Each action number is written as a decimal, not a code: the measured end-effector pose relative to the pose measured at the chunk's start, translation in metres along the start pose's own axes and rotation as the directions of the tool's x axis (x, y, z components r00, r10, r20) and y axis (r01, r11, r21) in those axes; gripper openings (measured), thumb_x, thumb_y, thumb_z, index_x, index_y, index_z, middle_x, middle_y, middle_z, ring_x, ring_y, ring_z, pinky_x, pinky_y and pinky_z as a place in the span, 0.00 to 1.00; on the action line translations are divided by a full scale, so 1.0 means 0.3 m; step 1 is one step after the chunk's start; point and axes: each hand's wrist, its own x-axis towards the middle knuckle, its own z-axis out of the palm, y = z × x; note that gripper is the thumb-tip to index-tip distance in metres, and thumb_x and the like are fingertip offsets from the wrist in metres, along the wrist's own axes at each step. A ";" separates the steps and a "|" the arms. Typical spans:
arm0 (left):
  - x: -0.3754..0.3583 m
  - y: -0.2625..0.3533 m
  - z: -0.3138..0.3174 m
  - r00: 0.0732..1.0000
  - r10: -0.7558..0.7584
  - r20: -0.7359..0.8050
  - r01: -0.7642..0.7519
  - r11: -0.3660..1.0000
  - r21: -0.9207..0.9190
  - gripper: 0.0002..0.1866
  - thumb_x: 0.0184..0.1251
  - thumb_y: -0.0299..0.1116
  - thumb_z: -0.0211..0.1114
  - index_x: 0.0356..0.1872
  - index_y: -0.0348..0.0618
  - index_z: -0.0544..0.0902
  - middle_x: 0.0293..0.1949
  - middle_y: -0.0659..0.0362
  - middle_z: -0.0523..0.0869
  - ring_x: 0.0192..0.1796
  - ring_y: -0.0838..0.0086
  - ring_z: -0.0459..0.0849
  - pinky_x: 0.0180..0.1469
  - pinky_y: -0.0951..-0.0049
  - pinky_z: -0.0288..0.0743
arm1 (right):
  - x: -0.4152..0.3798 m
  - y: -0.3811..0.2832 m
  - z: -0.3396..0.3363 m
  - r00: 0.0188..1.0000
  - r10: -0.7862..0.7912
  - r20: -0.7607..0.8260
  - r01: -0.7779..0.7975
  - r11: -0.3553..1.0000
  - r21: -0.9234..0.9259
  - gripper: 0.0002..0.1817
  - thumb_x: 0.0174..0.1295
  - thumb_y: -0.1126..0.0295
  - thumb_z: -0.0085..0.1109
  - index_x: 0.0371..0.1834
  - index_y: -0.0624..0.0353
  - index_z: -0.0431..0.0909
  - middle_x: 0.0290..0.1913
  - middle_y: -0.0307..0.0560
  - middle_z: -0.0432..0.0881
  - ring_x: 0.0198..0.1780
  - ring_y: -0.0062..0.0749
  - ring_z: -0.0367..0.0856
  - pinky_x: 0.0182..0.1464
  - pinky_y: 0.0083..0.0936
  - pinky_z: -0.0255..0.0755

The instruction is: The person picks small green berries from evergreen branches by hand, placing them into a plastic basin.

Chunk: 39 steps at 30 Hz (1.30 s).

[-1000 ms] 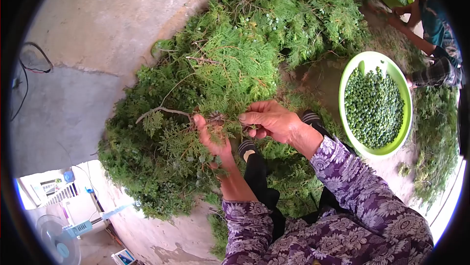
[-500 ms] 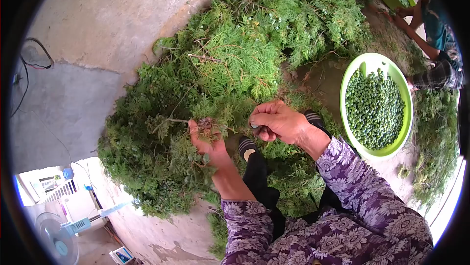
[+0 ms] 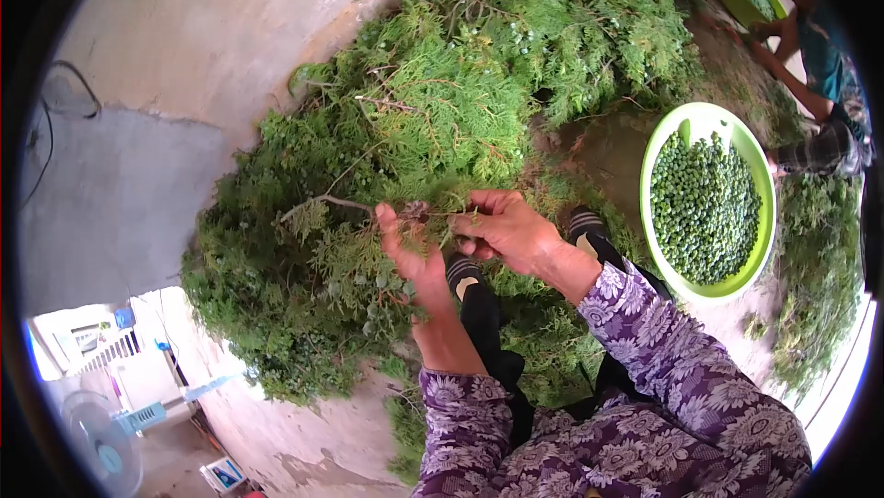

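My left hand (image 3: pixel 414 254) is closed around a conifer branch (image 3: pixel 336 201), whose bare brown stem sticks out to the left past the thumb. Green sprays with pale round cones hang below it. A dried brown cluster (image 3: pixel 416 210) shows just above the fingers. At the branch's right end, my right hand (image 3: pixel 516 233) is curled, thumb against forefinger, touching the foliage. Something small and greenish shows under its fingers; most of it is hidden. To the right stands a light green basin (image 3: pixel 770 213) filled with small round green cones (image 3: pixel 704 213).
A large heap of cut conifer branches (image 3: pixel 442 111) covers the floor ahead and to the left. My feet in striped footwear (image 3: pixel 463 270) are among branches. Upper right, another person's arm (image 3: pixel 792 79) is near a second green basin (image 3: pixel 778 3). A fan (image 3: pixel 106 447) stands lower left.
My left hand has moved slightly right and up with the branch. My right hand has moved left, from apart to touching the branch's end.
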 end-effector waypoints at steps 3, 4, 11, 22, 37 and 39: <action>0.026 -0.017 -0.006 0.978 0.079 -0.191 -0.088 0.995 -0.039 0.13 0.56 0.41 0.59 0.41 0.50 0.73 0.36 0.63 0.77 0.40 0.70 0.75 0.44 0.64 0.70 | -0.004 -0.018 -0.006 0.994 0.103 0.020 -0.100 0.988 -0.120 0.05 0.54 0.74 0.56 0.31 0.65 0.74 0.20 0.37 0.73 0.19 0.14 0.68 0.15 0.10 0.57; 0.025 0.000 0.022 0.940 0.083 -0.330 -0.114 0.991 -0.075 0.11 0.56 0.38 0.59 0.41 0.50 0.74 0.33 0.62 0.78 0.37 0.68 0.77 0.40 0.65 0.73 | -0.008 -0.026 -0.019 0.979 0.192 0.070 -0.171 0.957 -0.235 0.06 0.54 0.73 0.56 0.31 0.65 0.74 0.20 0.37 0.72 0.19 0.13 0.67 0.15 0.11 0.55; -0.033 0.095 0.132 0.871 -0.181 -0.457 0.233 0.971 0.059 0.24 0.55 0.52 0.61 0.46 0.46 0.72 0.45 0.63 0.74 0.48 0.69 0.71 0.50 0.62 0.67 | -0.048 -0.045 -0.010 0.923 0.205 0.325 -0.228 0.973 0.033 0.08 0.53 0.76 0.51 0.37 0.64 0.72 0.22 0.42 0.74 0.18 0.18 0.65 0.18 0.13 0.57; -0.025 0.061 0.044 0.984 0.014 -0.177 -0.028 0.997 -0.078 0.12 0.58 0.35 0.62 0.39 0.42 0.71 0.38 0.62 0.73 0.35 0.79 0.71 0.36 0.75 0.68 | -0.008 -0.063 -0.081 0.971 -0.033 0.236 -0.029 0.967 0.253 0.05 0.58 0.72 0.55 0.34 0.60 0.74 0.25 0.38 0.74 0.16 0.12 0.58 0.15 0.10 0.50; -0.029 0.043 0.119 0.988 0.131 -0.078 0.021 0.392 0.920 0.13 0.49 0.22 0.58 0.39 0.35 0.73 0.32 0.50 0.82 0.34 0.67 0.81 0.38 0.72 0.72 | -0.012 -0.016 -0.017 0.912 -0.385 0.144 0.410 0.819 -0.402 0.09 0.48 0.79 0.62 0.33 0.63 0.75 0.26 0.32 0.74 0.29 0.12 0.69 0.31 0.13 0.67; -0.044 0.063 0.158 0.987 0.161 -0.007 -0.001 0.052 0.999 0.14 0.46 0.21 0.60 0.39 0.35 0.74 0.32 0.50 0.82 0.35 0.64 0.82 0.38 0.72 0.72 | -0.019 -0.032 -0.023 0.948 -0.302 0.102 0.312 0.819 -0.481 0.05 0.50 0.78 0.61 0.30 0.64 0.75 0.25 0.33 0.73 0.27 0.12 0.68 0.29 0.13 0.66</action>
